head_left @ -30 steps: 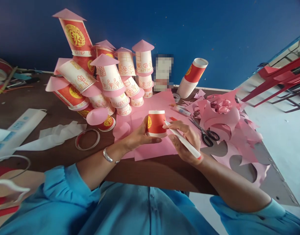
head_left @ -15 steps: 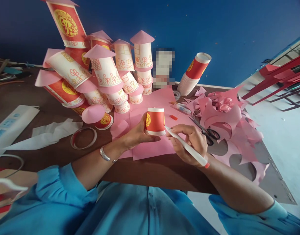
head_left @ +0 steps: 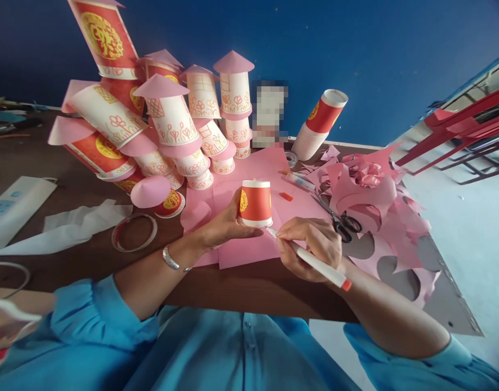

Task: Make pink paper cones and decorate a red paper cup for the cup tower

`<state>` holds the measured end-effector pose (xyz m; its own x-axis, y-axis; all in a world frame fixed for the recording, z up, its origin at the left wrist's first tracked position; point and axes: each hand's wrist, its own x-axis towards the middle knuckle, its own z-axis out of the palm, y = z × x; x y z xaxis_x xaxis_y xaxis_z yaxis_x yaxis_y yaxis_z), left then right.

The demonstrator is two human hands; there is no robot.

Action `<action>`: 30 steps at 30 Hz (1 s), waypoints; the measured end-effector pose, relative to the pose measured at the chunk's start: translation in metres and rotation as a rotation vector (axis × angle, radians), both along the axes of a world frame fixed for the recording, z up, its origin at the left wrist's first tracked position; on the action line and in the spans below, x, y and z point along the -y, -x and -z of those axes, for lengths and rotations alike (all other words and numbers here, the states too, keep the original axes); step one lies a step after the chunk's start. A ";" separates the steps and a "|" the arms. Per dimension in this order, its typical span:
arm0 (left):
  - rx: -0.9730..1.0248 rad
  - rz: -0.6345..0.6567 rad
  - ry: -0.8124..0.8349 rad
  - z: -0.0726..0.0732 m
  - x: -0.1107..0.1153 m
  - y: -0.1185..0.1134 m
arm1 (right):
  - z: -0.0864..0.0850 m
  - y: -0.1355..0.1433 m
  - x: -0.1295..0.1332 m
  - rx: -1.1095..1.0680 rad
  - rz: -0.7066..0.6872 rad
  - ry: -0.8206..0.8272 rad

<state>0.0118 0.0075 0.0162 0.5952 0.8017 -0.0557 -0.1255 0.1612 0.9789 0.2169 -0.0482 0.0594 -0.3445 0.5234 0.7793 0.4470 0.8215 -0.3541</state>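
A red paper cup (head_left: 256,203) with gold emblems and white bands is upside down in my left hand (head_left: 229,224), whose fingers go behind it while the thumb lies along its lower edge. My right hand (head_left: 310,247) grips a white marker (head_left: 318,266) with an orange-red end; the tip points at the lower right edge of the cup, and I cannot tell whether it touches. Under both hands lie pink paper sheets (head_left: 241,252). An orange-red marker cap (head_left: 286,196) rests on the paper to the right of the cup.
Paper-cup towers (head_left: 172,125) with pink cone roofs crowd the left and back. A leaning cup stack (head_left: 310,141) stands at the back right. Scissors (head_left: 341,225) and pink paper scraps (head_left: 375,190) lie right; a tape roll (head_left: 134,232) and a power strip (head_left: 19,209) are left.
My right hand has lowered the marker tip from the cup's right side to near its bottom edge. The cup stays in my left hand. The whole view has shifted slightly.
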 end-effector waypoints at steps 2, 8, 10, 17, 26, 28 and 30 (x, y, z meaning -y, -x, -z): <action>-0.020 0.002 0.001 -0.001 0.000 0.001 | 0.003 0.001 0.001 0.011 -0.012 -0.014; -0.014 0.026 -0.019 0.002 -0.001 0.001 | 0.012 0.001 0.000 0.027 0.007 -0.033; -0.013 0.023 -0.035 0.003 -0.001 0.000 | 0.012 0.000 -0.001 0.034 0.013 -0.035; -0.020 0.004 -0.099 0.005 -0.001 -0.003 | 0.010 -0.003 -0.003 0.038 0.029 -0.032; -0.014 0.029 -0.085 0.012 -0.002 0.000 | 0.011 -0.002 -0.002 0.042 0.009 -0.026; -0.012 0.035 -0.078 0.012 -0.002 0.000 | 0.012 -0.002 -0.002 0.043 0.005 -0.024; -0.008 0.040 -0.075 0.012 -0.002 0.000 | 0.012 -0.001 -0.002 0.043 0.004 -0.029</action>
